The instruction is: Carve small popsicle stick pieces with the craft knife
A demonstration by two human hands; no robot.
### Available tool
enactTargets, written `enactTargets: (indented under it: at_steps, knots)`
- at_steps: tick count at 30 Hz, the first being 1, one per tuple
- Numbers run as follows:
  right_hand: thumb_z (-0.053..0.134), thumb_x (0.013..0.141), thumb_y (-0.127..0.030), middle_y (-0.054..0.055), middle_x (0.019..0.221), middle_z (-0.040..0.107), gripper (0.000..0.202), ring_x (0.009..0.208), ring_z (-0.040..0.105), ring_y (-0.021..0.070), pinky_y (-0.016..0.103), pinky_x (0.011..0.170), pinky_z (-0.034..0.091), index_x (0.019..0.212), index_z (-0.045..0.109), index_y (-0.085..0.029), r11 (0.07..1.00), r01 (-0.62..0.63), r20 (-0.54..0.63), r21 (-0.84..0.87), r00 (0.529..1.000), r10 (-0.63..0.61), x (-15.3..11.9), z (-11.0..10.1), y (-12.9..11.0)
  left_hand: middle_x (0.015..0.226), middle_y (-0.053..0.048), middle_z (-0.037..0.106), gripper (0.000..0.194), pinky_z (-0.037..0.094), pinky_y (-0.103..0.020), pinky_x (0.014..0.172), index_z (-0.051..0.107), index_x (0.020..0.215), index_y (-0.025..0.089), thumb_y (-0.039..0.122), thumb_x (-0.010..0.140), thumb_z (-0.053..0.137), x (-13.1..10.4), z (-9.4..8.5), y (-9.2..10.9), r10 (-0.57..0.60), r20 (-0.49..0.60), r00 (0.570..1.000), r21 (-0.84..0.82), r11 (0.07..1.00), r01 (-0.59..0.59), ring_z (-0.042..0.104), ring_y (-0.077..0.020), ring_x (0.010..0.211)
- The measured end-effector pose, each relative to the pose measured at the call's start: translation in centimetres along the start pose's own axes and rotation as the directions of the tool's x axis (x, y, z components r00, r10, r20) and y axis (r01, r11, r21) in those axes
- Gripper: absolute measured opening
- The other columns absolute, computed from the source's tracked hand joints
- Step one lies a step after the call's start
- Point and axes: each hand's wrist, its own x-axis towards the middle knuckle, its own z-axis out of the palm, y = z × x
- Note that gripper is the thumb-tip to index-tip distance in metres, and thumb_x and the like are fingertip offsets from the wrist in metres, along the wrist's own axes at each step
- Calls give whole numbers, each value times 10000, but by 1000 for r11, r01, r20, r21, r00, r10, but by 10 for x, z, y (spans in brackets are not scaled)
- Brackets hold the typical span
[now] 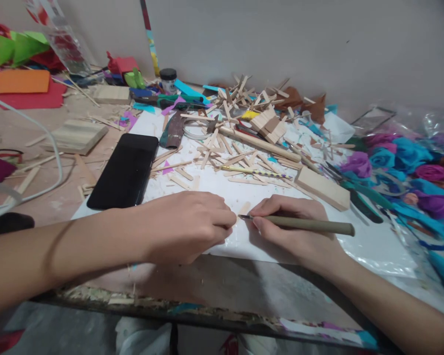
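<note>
My right hand [296,222] grips a slim craft knife [314,225] with an olive handle, its dark metal tip pointing left. That tip is close to the fingertips of my left hand [196,224]. The left fingers are curled together and pressed down near the white sheet [274,252]; whatever they pinch is hidden. A small pale sliver of wooden stick [244,207] lies just beyond the knife tip. Behind my left wrist lies a black phone [126,170], and past my right hand is a pale wood block [322,187].
Wooden craft sticks [240,98] are heaped at the back, with scraps around them. Green-handled pliers [366,202] lie at the right, before colourful crepe paper flowers [399,153]. More wood blocks [76,136] and a white cable [55,143] are at the left. The table's front edge [192,311] is worn.
</note>
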Motion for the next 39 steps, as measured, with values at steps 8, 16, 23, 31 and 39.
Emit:
enactTargets:
  at_steps: [8,16,23,31,39]
  knots:
    - [792,818,-266,30,746,849,84,617,743,205,294,552,561,751,843,-267,1000,-1,-18,-2,1000,1,0,0,-1,1075,-98,773,187,586,-420,994,773,1019,155,43,1014,623,-1,2,0,2,-9,1000,-10,1000,-2,705,-278,1025]
    - [786,804,-292,29,670,814,117,549,692,197,289,486,515,690,798,-265,1000,-20,-58,-10,998,20,4,-3,-5,1013,-91,766,179,572,-419,1018,780,987,146,60,1024,627,-1,-1,0,-8,-26,1000,-2,1000,8,711,-269,986]
    - [798,858,-345,39,737,857,121,585,751,214,296,504,555,775,846,-271,999,-38,-118,3,992,38,4,1,-8,1045,-68,794,179,529,-390,909,758,963,159,274,1099,737,1,10,3,-97,-167,981,-53,995,89,742,-249,1029]
    - [825,921,-374,23,1017,921,124,901,865,245,324,782,677,987,904,-308,997,15,-58,70,998,-11,2,4,-3,1067,-49,808,263,517,-404,926,768,1024,153,279,1166,586,2,11,12,-115,-173,978,-148,985,90,734,-242,1055]
    - [800,863,-296,19,738,853,85,599,759,195,279,538,569,825,874,-275,999,-14,-122,38,992,18,1,-2,-5,1253,-106,798,253,579,-419,960,777,1260,132,208,1169,553,-1,9,2,-192,-193,962,-8,981,194,754,-271,1114]
